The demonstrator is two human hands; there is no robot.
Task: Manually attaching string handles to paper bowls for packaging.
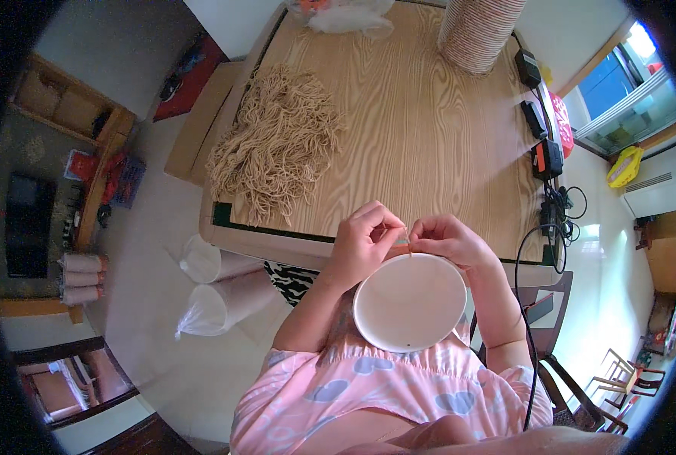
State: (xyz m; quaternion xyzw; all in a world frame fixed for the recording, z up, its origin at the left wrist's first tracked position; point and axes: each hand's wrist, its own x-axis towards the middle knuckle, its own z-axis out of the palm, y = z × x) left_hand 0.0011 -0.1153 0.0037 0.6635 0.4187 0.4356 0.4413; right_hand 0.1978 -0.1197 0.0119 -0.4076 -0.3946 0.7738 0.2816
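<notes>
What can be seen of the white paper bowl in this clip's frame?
The white paper bowl is round, plain and looks empty, its inside smooth with a thin rolled rim. It sits tilted toward the camera in the person's lap, over pink heart-patterned clothing, just below the wooden table's near edge. The left hand and right hand meet at its far rim, pinching a thin tan cord there; the fingers seem to touch the rim. A tiny dark speck shows near its lower edge.
</notes>
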